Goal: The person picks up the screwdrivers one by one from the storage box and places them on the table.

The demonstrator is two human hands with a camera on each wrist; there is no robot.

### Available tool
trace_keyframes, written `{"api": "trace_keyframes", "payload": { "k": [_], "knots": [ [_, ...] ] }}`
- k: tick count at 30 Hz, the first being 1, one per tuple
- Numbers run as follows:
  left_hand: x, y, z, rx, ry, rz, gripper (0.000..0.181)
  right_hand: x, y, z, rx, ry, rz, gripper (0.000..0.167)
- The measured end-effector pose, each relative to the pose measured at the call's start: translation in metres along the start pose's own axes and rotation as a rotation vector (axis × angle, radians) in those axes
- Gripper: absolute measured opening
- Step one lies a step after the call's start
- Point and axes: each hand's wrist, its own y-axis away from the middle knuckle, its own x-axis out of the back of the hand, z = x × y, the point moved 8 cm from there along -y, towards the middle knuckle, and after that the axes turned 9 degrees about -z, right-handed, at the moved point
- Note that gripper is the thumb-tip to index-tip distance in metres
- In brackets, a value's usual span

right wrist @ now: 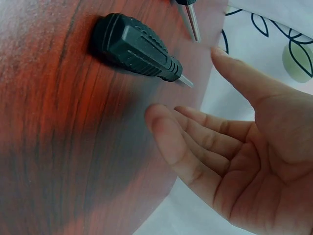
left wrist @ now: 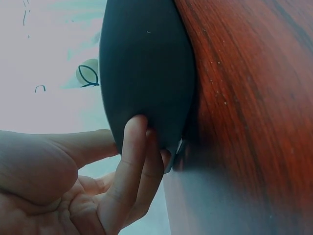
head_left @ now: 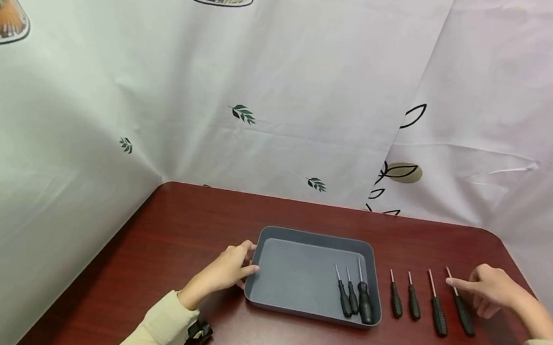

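A grey tray (head_left: 296, 267) has three black-handled screwdrivers lying at its right side. My left hand (head_left: 225, 270) grips the tray's left wall, thumb over the rim; in the left wrist view its fingers press the wall (left wrist: 146, 63) from outside. To the right of the tray, several screwdrivers lie in a row on the table. Over the rightmost screwdriver (head_left: 465, 316) hovers my right hand (head_left: 497, 291), its thumb above the shaft. The right wrist view shows that hand (right wrist: 244, 152) holding nothing, thumb and fingers apart, beside a black handle (right wrist: 139, 49).
The dark red wooden table (head_left: 199, 215) meets a white patterned cloth (head_left: 287, 82) behind and at both sides. Between the tray and my right hand lie the other loose screwdrivers, such as one with a large handle (head_left: 439, 317).
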Motion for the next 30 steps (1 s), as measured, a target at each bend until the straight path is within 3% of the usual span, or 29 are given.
{"api": "trace_keyframes", "payload": {
  "k": [10, 17, 30],
  "knots": [
    [-0.0047, -0.0002, -0.0019, 0.011, 0.026, -0.023, 0.045, 0.0010, 0.0024, 0.0044, -0.033, -0.002, 0.014, 0.054],
    [-0.0025, 0.0022, 0.0021, -0.031, 0.007, -0.015, 0.042, 0.0016, 0.0019, 0.0017, -0.023, -0.016, 0.020, 0.055],
    [-0.0001, 0.0003, -0.0015, 0.003, 0.031, 0.001, 0.044, 0.0047, 0.0010, 0.0001, -0.018, 0.000, 0.029, 0.054]
  ]
}}
